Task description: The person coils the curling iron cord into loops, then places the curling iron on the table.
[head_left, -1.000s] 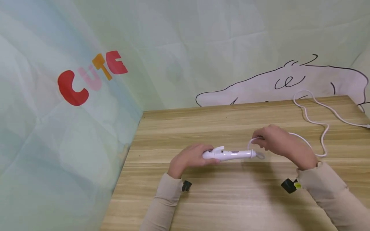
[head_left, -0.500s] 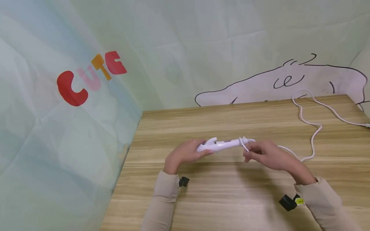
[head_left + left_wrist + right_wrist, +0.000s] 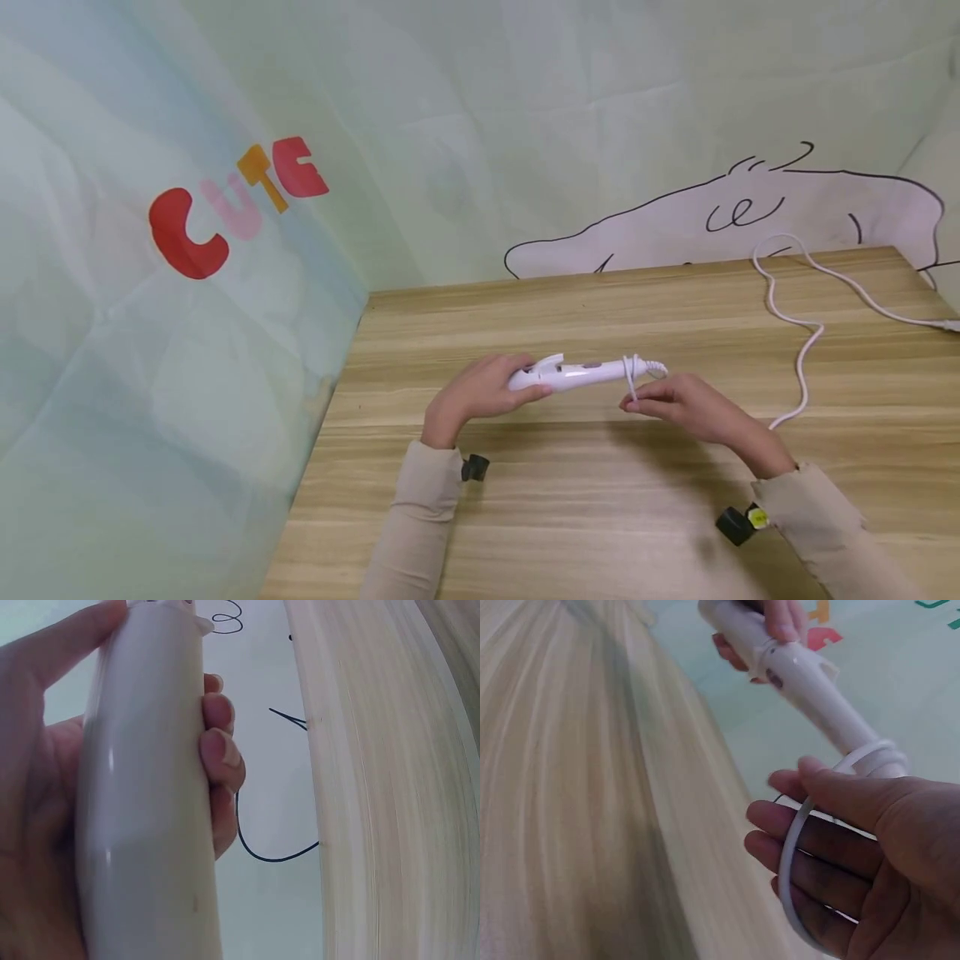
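My left hand (image 3: 480,390) grips a white curling iron (image 3: 585,375) by its thick end, holding it raised over the table. In the left wrist view its fingers wrap around the smooth white body (image 3: 150,795). A small lever stands up from the iron near that hand. The white cord (image 3: 786,862) loops around the handle's far end, beside the ribbed cord sleeve (image 3: 656,367). Between thumb and forefinger, my right hand (image 3: 693,407) pinches the cord just below the handle; in the right wrist view the cord runs down across its other fingers.
Wood-grain table (image 3: 525,517) lies under both hands. The rest of the cord (image 3: 806,325) snakes over the table's right side to a plug (image 3: 951,325) at its right edge. Printed cloth backdrops (image 3: 450,167) stand along the left and far edges.
The right hand has carried the cord around the handle's end, from behind it to the front, leaving a wrap there. The left hand has raised the iron slightly, and the loose cord has drawn in leftward.
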Tool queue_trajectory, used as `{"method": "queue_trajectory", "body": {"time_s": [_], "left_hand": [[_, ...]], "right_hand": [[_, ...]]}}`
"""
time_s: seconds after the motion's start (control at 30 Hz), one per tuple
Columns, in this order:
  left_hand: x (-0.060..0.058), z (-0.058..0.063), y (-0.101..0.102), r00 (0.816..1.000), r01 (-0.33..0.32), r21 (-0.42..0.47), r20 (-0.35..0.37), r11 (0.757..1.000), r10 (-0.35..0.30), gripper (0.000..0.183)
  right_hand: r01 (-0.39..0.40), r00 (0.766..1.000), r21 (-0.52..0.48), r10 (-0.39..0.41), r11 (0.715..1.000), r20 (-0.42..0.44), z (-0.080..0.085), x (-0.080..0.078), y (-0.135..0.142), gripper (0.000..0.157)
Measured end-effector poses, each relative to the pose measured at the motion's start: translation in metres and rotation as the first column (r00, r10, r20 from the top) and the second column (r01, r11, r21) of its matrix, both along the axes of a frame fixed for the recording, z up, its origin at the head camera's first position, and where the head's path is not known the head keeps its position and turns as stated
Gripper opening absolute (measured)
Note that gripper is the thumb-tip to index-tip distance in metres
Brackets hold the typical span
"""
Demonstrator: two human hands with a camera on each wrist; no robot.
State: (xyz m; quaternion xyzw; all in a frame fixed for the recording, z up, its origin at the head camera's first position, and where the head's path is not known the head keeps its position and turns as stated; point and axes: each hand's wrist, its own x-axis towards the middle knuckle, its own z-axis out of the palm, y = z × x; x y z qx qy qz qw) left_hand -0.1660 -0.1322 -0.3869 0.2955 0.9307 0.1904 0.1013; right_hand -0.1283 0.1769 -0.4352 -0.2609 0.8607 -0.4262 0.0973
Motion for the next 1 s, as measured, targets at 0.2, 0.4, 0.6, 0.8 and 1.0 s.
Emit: {"method": "queue_trajectory", "body": {"time_s": [0.2, 0.4, 0.6, 0.8, 1.0], "left_hand": [[0.002, 0.000, -0.001, 1.000, -0.005, 0.003, -0.015, 1.000, 0.005, 0.035], [0.007, 0.002, -0.001, 1.000, 0.022, 0.018, -0.018, 1.000, -0.022, 0.033], [0.011, 0.006, 0.000, 0.998, 0.059, 0.040, -0.006, 0.997, -0.059, 0.032], [0.014, 0.010, 0.003, 0.996, 0.084, 0.028, -0.020, 0.996, -0.083, 0.032], [0.019, 0.017, 0.008, 0.995, 0.093, 0.012, -0.029, 0.996, -0.093, 0.029]], "right_hand": [[0.084, 0.995, 0.012, -0.083, 0.996, -0.062, -0.014, -0.004, -0.001, 0.021], [0.107, 0.990, -0.012, -0.108, 0.994, -0.095, -0.014, -0.008, 0.002, 0.017], [0.012, 0.986, 0.099, 0.005, 0.995, -0.166, 0.003, -0.017, 0.011, 0.007], [-0.013, 0.987, 0.198, 0.044, 0.980, -0.153, 0.023, -0.029, 0.017, 0.019], [0.017, 0.986, 0.216, 0.019, 0.976, -0.165, 0.049, -0.036, 0.016, 0.021]]}}
